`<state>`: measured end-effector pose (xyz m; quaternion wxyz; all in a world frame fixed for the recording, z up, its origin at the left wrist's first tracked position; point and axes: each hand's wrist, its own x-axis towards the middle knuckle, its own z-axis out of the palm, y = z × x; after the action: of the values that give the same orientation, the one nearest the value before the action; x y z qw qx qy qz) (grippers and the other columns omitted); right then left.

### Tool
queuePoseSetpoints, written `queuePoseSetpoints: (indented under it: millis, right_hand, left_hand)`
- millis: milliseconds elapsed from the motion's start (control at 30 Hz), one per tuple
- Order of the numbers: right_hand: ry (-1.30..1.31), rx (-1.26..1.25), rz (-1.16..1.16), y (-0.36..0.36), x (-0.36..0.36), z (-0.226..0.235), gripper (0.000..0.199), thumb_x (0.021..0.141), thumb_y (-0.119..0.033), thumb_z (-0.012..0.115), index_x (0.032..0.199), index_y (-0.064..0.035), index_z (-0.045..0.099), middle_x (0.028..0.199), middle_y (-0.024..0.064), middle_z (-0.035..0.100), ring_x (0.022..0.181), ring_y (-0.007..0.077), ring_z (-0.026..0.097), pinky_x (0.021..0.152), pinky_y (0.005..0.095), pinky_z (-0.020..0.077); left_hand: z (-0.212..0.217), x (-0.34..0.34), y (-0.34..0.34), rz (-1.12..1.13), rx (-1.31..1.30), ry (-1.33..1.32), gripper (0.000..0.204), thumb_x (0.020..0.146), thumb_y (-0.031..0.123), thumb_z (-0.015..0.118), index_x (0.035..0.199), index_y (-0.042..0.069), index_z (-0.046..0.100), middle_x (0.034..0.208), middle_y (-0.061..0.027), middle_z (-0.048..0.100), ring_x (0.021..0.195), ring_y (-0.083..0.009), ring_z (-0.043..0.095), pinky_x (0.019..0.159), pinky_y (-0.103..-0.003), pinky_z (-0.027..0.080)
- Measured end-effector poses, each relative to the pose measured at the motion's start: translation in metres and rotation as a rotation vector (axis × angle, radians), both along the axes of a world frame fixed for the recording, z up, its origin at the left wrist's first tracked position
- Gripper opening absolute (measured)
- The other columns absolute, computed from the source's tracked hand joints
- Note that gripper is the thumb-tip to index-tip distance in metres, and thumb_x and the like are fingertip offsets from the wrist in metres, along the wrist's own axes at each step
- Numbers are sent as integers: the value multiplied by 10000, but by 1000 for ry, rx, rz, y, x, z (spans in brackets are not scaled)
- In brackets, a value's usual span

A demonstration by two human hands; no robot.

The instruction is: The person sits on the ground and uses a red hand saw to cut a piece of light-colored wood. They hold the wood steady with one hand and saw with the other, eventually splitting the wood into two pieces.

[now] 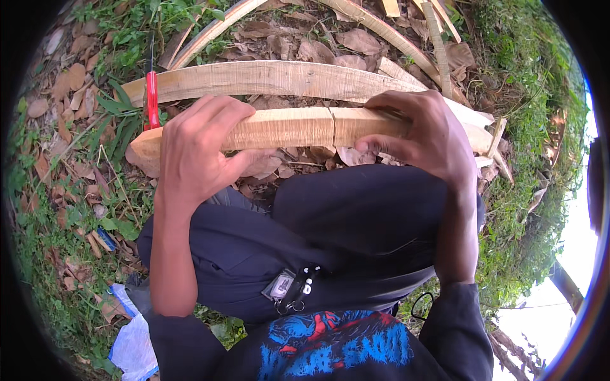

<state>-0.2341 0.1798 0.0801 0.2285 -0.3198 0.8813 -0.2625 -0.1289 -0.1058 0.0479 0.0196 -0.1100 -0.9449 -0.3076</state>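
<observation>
My left hand (pixel 200 143) is closed round the left part of a pale wooden board (pixel 279 129), thumb on the near side and fingers over the far edge. My right hand (pixel 422 130) grips its right part the same way, thumb on the near side. Between the hands, a dark line crosses the board right of its middle; whether it is a cut or a joint between two pieces, I cannot tell. Just beyond lies a wider, gently curved plank (pixel 273 79). Next to my left hand, a tool with a red handle (pixel 152 101) leans across that plank.
Curved wooden strips (pixel 213 32) and a thin stick (pixel 438 51) lie farther off on dry leaves. Small wood scraps (pixel 497 138) are beyond my right hand. Grass surrounds the leaves. A white-and-blue plastic bag (pixel 133 343) lies at lower left, and my dark-trousered legs (pixel 356 216) are folded close by.
</observation>
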Motion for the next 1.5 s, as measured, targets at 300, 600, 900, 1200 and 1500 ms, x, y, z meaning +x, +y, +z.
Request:
queuePoseSetpoints:
  millis: [300, 600, 900, 1200, 1500]
  right_hand:
    - [367, 25, 14, -16, 14, -23, 579, 716, -578, 747, 756, -18, 607, 651, 133, 602, 685, 338, 635, 666, 441, 491]
    - [86, 202, -113, -29, 38, -58, 668, 784, -626, 682, 935, 24, 647, 751, 207, 675, 762, 345, 685, 720, 432, 524]
    - [284, 103, -86, -27, 42, -66, 708, 733, -681, 688, 839, 18, 669, 613, 173, 642, 661, 344, 685, 663, 441, 542]
    - [69, 189, -126, -16, 20, -40, 747, 755, -719, 642, 668, 23, 648, 503, 106, 529, 500, 203, 541, 524, 381, 426]
    - [434, -83, -216, -25, -28, -62, 664, 881, -651, 520, 652, -35, 616, 603, 122, 618, 538, 275, 609, 582, 409, 509]
  left_hand:
    - [-14, 10, -14, 62, 33, -222, 581, 736, 495, 760, 903, -55, 674, 735, -156, 584, 696, -288, 585, 652, -376, 442]
    - [-38, 16, 15, 221, -337, -239, 876, 663, 822, 615, 866, -28, 665, 772, -247, 630, 792, -365, 639, 746, -465, 507]
    - [-37, 16, 13, 225, -185, -207, 820, 663, 778, 671, 725, -39, 616, 620, -228, 601, 668, -380, 651, 675, -468, 508]
    - [-24, 12, 10, 62, -124, -152, 650, 647, 592, 797, 903, 27, 601, 860, -138, 651, 829, -321, 657, 737, -440, 495]
    - [-19, -56, -12, -83, -265, 214, 576, 693, 503, 794, 991, 24, 679, 990, -85, 542, 1004, -268, 534, 930, -426, 440]
